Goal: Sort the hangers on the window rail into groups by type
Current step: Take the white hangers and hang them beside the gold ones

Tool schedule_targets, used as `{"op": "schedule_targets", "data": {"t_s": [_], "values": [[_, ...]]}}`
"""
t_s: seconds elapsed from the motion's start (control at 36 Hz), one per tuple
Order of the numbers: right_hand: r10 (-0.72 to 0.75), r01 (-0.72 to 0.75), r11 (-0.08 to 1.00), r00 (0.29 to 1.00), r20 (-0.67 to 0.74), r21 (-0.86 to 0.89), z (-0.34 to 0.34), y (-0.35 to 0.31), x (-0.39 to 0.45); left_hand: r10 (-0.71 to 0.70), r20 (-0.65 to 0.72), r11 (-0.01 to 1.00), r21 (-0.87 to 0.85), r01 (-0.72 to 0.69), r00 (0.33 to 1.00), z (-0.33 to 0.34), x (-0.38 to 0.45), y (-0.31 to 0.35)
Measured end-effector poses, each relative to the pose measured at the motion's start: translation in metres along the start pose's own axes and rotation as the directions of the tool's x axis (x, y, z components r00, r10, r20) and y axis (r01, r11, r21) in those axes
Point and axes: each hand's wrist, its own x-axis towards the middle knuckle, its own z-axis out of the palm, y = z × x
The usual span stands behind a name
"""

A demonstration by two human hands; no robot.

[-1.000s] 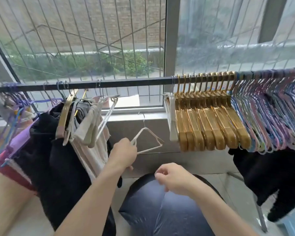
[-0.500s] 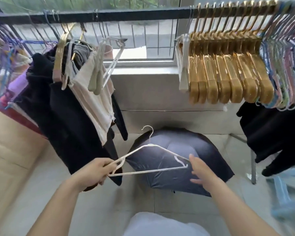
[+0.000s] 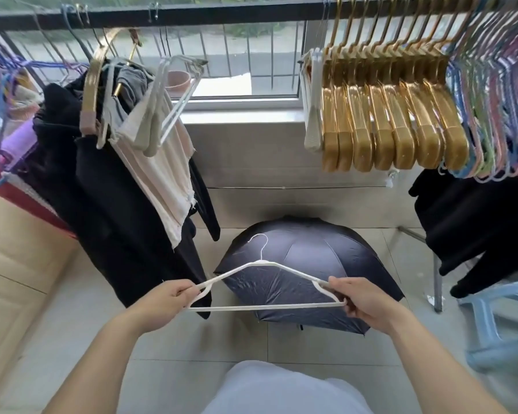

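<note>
A thin white hanger (image 3: 263, 307) lies flat in front of me, low over the floor, hook pointing away. My left hand (image 3: 165, 303) grips its left end and my right hand (image 3: 362, 300) grips its right end. The dark window rail (image 3: 222, 14) runs across the top. On its right hang several gold hangers (image 3: 386, 121) packed together, with pale grey-white hangers (image 3: 311, 115) on their left and several pastel wire hangers (image 3: 497, 109) on their right. At the left, mixed hangers (image 3: 162, 106) carry clothes.
An open dark umbrella (image 3: 305, 264) lies on the tiled floor under the hanger. Black and cream garments (image 3: 117, 189) hang at left, black cloth (image 3: 476, 228) over a frame at right. A blue plastic stool (image 3: 503, 324) stands at the right, cardboard (image 3: 15, 264) at the left.
The white hanger came down from near the rail to low over the umbrella. My right hand, empty before, now grips its right end. The view tilted downward.
</note>
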Motion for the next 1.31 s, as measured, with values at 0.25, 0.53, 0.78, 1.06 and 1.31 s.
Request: {"op": "schedule_targets", "data": {"t_s": [0.25, 0.53, 0.78, 1.06, 1.31], "values": [[-0.189, 0.218, 0.942, 0.973, 0.135, -0.255, 0.001, -0.012, -0.010, 0.136, -0.164, 0.975, 0.197, -0.102, 0.977, 0.034, 0.013, 0.007], [-0.295, 0.282, 0.915, 0.956, -0.002, -0.287, 0.006, -0.015, -0.019, 0.211, -0.221, 0.952, 0.267, -0.149, 0.952, 0.033, 0.012, 0.017], [-0.282, 0.277, 0.917, 0.959, 0.023, -0.287, 0.009, -0.020, -0.021, 0.228, -0.228, 0.946, 0.281, -0.160, 0.947, 0.031, 0.014, 0.005], [-0.209, 0.306, 0.943, 0.848, 0.486, -0.129, 0.016, -0.121, -0.075, 0.337, -0.446, 0.923, 0.329, -0.199, 0.829, -0.009, 0.010, 0.029], [-0.453, 0.490, 0.793, 0.871, 0.189, -0.362, 0.051, -0.156, -0.086, 0.239, -0.574, 0.909, -0.150, -0.388, 0.783, -0.030, 0.028, 0.114]]}}
